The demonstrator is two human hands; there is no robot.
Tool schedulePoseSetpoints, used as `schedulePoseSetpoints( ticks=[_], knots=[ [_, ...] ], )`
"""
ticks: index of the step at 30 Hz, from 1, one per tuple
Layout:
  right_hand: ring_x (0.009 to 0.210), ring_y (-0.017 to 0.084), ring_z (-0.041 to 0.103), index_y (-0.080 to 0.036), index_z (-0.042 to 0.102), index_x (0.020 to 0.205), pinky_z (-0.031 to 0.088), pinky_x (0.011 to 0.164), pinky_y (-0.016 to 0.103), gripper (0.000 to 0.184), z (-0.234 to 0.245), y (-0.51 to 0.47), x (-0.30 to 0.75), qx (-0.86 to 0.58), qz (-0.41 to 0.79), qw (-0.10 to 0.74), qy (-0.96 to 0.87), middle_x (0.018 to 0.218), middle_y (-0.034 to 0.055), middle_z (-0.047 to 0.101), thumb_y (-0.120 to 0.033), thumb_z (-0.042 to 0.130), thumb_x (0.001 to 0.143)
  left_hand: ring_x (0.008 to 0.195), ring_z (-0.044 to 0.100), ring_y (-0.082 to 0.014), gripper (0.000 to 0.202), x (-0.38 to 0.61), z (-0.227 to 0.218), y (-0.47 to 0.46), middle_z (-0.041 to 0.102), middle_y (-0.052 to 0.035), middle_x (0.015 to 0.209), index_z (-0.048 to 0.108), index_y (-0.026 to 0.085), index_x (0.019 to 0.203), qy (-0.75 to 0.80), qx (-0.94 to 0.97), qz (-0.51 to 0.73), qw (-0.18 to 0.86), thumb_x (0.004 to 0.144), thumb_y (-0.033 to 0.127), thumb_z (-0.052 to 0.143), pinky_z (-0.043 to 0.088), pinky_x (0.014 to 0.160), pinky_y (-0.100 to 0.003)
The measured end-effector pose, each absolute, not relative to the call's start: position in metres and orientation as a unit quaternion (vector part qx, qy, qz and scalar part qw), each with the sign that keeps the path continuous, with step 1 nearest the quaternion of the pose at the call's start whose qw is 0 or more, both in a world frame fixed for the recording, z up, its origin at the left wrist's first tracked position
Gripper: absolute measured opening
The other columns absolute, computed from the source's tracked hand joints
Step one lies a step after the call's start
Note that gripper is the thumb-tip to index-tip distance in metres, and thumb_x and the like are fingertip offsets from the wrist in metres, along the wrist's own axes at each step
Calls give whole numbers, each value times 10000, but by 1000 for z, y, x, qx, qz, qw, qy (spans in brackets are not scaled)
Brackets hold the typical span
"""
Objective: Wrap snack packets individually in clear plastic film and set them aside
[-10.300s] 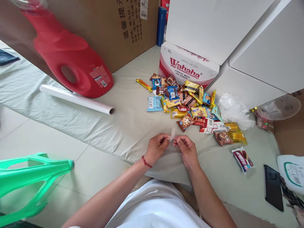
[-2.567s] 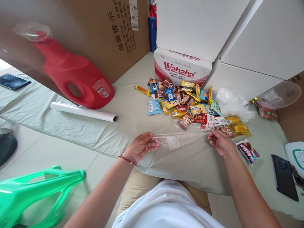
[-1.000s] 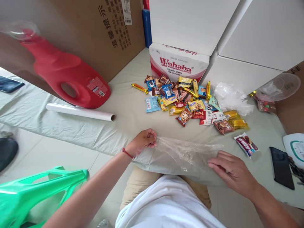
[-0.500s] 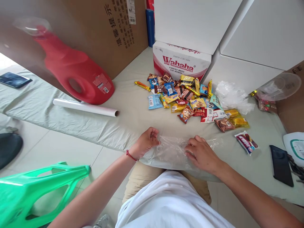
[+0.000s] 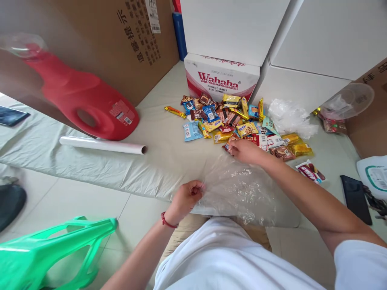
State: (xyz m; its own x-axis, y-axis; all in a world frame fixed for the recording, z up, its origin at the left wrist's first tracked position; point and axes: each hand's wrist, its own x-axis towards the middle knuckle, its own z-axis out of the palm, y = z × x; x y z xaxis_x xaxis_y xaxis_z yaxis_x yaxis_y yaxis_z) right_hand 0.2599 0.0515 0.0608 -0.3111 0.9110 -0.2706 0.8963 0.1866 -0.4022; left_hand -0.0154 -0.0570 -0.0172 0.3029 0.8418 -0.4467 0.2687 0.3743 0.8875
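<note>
While the left hand pinches it, crinkled clear plastic runs lengthwise rightward; the right hand has an indiscernible grip.

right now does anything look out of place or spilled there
A maroon-and-white packet lies apart from the snack pile, toward the black phone, so it looks like a stray. I see no clear spill or damage.

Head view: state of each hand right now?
Left hand: closed, holding the clear bag.
Right hand: at a brown snack; cannot tell whether its grip is closed.
</note>
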Motion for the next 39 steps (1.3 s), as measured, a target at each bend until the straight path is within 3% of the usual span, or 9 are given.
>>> schedulePoseSetpoints(
  ticks=[7,16,19,21,25,28,32,36,39],
  knots=[
    [992,298,622,-175,727,1073,395,718,353,266,45,64,194,-549,58,-18,-833,1047,140,733,-97,500,958,516,409,-99,374,-33,-21,-84,620,19,646,619,193,903,583,411,229,662,700,446,805,265,508,-237],
    [1235,341,469,-203,707,1112,335,943,479,251,5,90,135,-486,24,97,-868,1103,122,691,-174,467,1046,563,448,-117,451,-47,-20,-88,541,54,679,531,206,1100,646,422,295,564,775,426,753,342,562,-256],
    [1272,325,438,-207,703,1116,301,995,480,229,-9,102,131,-484,33,112,-867,1122,109,684,-201,482,1053,658,529,-160,462,-46,-20,-85,586,-5,859,516,213,1210,703,485,297,427,798,306,701,446,650,-312],
    [1269,314,425,-211,697,1138,295,1004,468,236,-18,107,129,-490,36,123,-862,1154,107,673,-202,477,1055,877,602,-235,488,-43,-18,-84,591,-88,1049,530,203,1275,724,554,306,274,803,195,650,497,788,-389],
    [1187,305,430,-204,682,1153,318,951,442,289,-29,111,125,-513,21,145,-846,1150,124,641,-171,411,1057,1206,549,-309,474,-34,-9,-81,608,-144,1233,653,240,1188,625,724,283,71,810,-11,517,438,969,-457],
    [1109,300,437,-201,694,1094,329,935,442,287,-31,112,126,-502,29,140,-853,1059,115,632,-152,416,1040,1116,613,-271,444,-30,-5,-71,712,-79,1127,690,243,960,510,826,197,139,756,-86,472,424,923,-425],
    [1108,283,433,-191,723,1026,359,960,418,236,-22,116,131,-482,80,144,-860,1060,91,625,-100,515,964,877,635,-246,343,-37,-1,-55,740,-70,949,652,213,839,565,780,166,210,757,-55,452,435,789,-403],
    [1123,273,453,-174,742,1037,374,997,398,268,-6,119,132,-451,127,153,-870,1067,88,657,-60,526,928,967,607,-302,270,-32,7,-40,739,-129,1155,702,208,939,604,758,177,172,878,68,479,470,859,-457],
    [1098,256,509,-144,738,1108,382,1022,380,315,8,121,128,-461,157,192,-852,1081,92,697,-49,493,935,1205,564,-351,337,-12,6,-23,647,-153,1388,719,187,1090,597,764,208,125,902,74,463,467,988,-512]
  ],
)
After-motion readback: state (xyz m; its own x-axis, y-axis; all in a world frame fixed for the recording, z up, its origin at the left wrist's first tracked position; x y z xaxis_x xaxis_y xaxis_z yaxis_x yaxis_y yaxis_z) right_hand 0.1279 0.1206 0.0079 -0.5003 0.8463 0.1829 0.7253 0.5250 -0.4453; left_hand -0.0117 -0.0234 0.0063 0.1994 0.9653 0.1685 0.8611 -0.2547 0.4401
